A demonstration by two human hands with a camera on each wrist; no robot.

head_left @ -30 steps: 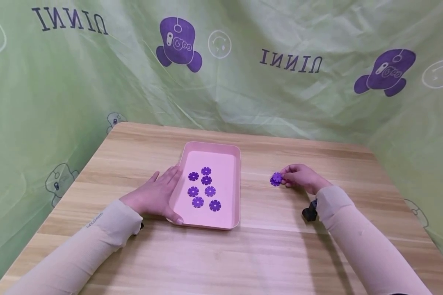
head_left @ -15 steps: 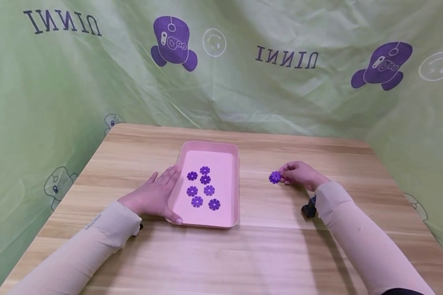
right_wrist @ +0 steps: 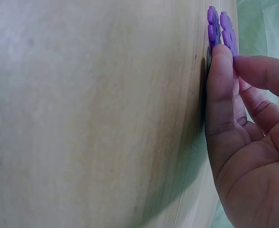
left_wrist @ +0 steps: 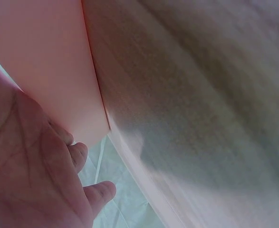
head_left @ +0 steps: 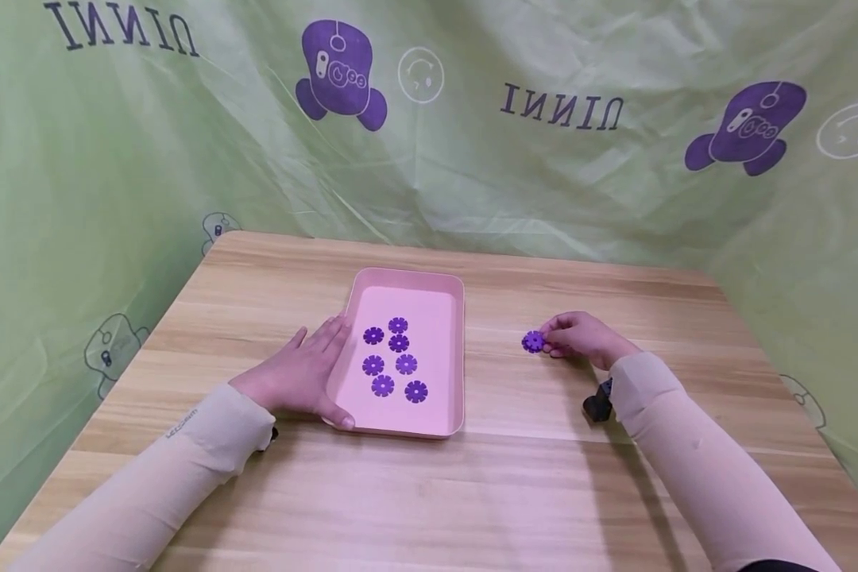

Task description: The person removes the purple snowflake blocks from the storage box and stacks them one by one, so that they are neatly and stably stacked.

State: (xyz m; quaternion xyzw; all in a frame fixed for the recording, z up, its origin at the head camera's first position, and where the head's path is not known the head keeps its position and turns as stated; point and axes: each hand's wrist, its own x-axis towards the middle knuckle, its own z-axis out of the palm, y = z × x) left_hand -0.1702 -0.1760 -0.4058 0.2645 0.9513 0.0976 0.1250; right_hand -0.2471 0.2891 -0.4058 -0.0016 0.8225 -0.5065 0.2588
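Observation:
A pink tray stands left of centre in the head view, with several purple notched discs lying flat on its floor. Spread along its left side, my left hand rests against the wall, thumb at the near corner; the left wrist view shows its palm beside the pink wall. Right of the tray, my right hand pinches a purple snowflake disc between thumb and fingertips, low over the table. In the right wrist view a second purple disc lies close under the held one.
The wooden table has a green printed curtain behind it and at both sides. A black device sits under the right wrist; a small dark part shows under the left cuff.
The disc in my right hand has shifted slightly left and now covers most of the other disc beneath it. My left hand stays on the tray. The head view has moved a little.

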